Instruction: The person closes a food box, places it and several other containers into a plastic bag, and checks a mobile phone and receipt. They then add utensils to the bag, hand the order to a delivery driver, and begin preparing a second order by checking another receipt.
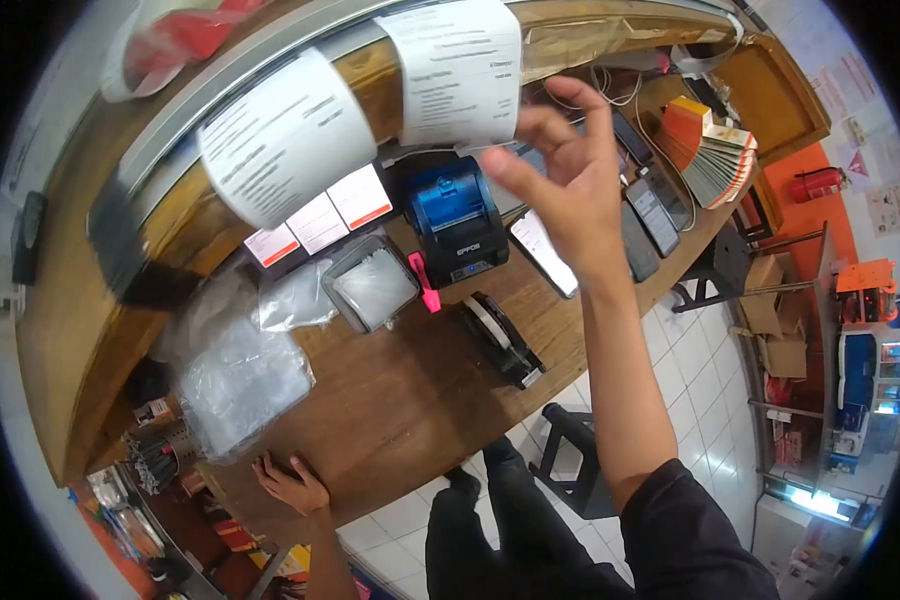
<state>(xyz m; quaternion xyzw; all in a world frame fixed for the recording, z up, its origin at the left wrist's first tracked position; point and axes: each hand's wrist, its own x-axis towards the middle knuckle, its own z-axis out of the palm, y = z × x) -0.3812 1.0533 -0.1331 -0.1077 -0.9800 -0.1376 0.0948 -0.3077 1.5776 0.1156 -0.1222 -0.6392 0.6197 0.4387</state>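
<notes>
My right hand is raised over the desk with thumb and fingers apart and curved, nothing between them. Just left of its fingers hangs a printed paper slip from the ledge. A second printed slip hangs beside it, curled and slightly blurred. Below the hand are a black and blue label printer and a phone with a lit screen. My left hand lies flat on the wooden desk's near left edge, fingers spread, close to a stack of clear plastic bags.
A tape dispenser, a pink highlighter and a plastic tub stand mid-desk. More phones and a fan of cards are at the right. A black stool stands below the desk edge.
</notes>
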